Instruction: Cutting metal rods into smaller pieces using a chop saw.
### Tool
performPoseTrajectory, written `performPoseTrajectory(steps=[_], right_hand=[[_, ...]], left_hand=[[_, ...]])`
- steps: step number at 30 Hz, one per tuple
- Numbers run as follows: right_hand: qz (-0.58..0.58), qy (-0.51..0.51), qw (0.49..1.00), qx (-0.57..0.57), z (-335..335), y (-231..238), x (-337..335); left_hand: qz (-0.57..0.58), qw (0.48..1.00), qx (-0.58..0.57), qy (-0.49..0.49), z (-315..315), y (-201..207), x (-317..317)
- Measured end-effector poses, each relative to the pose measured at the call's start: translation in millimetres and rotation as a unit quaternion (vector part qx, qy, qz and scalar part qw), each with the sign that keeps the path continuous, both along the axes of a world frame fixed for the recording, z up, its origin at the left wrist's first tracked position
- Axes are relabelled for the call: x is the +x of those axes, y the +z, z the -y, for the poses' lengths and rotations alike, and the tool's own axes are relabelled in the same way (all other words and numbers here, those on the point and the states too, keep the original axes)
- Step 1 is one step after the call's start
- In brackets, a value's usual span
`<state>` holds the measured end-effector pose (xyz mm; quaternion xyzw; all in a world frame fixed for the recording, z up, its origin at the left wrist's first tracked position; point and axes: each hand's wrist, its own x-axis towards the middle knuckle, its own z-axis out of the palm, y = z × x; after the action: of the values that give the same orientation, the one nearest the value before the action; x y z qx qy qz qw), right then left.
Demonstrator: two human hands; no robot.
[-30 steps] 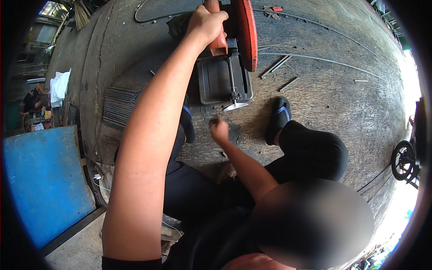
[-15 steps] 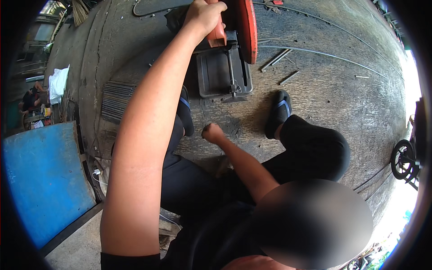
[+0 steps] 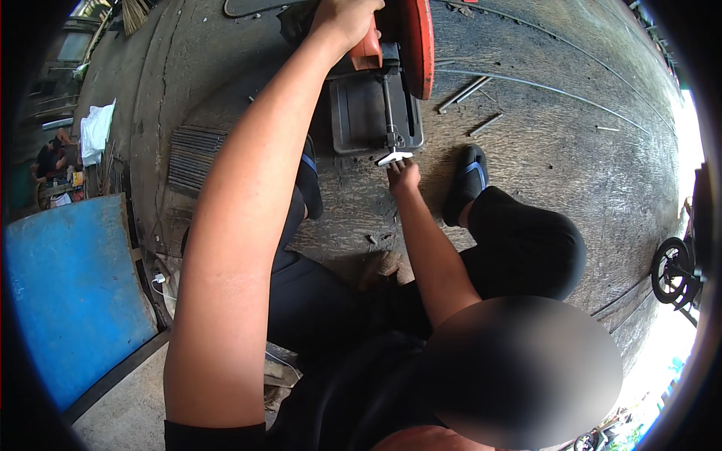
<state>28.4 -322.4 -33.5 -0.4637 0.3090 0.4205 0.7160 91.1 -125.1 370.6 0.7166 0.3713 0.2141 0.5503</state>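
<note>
A red cut-off saw (image 3: 416, 52) stands at the top, its dark metal base (image 3: 359, 120) on the ground. My left hand (image 3: 348, 21) is closed round the saw's red handle (image 3: 366, 52), my arm stretched far forward. A clamp screw (image 3: 389, 101) runs along the base and ends at the near side in a pale crank handle (image 3: 395, 158). At that crank is my right hand (image 3: 404, 176), its fingers bent against the near side of it. Part of the saw lies beyond the upper edge.
Dark metal rods (image 3: 194, 159) lie in a bundle left of my feet. Cut metal pieces (image 3: 462, 94) and a long thin rod (image 3: 538, 85) lie to the right. A blue panel (image 3: 79, 270) stands at left. Another person (image 3: 56, 159) sits far left; a motorbike wheel (image 3: 671, 269) shows far right.
My right hand, a fist near my knees before, has moved forward to the clamp crank. The crank now shows as a pale bar. My left hand stays on the saw handle.
</note>
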Motion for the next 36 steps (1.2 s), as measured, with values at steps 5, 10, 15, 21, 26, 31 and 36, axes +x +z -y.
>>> performPoseTrajectory(steps=[5,10,15,21,26,31,36], right_hand=[[-0.042,-0.071,0.995,-0.05,-8.7,16.1,8.9],[0.579,0.248,0.74,-0.237,-1.2,83.1,-67.8],[0.298,0.442,0.807,-0.256,-8.1,83.5,-92.0],[0.285,0.174,0.901,-0.276,-12.4,52.5,-47.1],[-0.113,-0.039,0.992,0.03,-1.5,31.3,1.2],[-0.138,-0.013,0.987,0.083,-2.4,19.2,12.1],[0.009,0.046,0.999,0.004,-12.5,43.6,-1.6]], left_hand=[[0.004,1.0,0.001,0.004,1.7,-0.6,-0.7],[0.01,1.0,-0.004,0.017,-2.7,-2.1,-7.3],[0.014,1.0,-0.015,0.019,4.0,1.0,-0.4],[0.002,1.0,0.005,0.02,-1.0,-3.5,-6.3],[-0.004,1.0,0.0,0.006,0.0,-1.4,-5.1],[0.003,1.0,0.0,0.017,4.3,0.7,-3.5],[0.009,1.0,0.0,0.012,-1.2,-2.7,-5.4]])
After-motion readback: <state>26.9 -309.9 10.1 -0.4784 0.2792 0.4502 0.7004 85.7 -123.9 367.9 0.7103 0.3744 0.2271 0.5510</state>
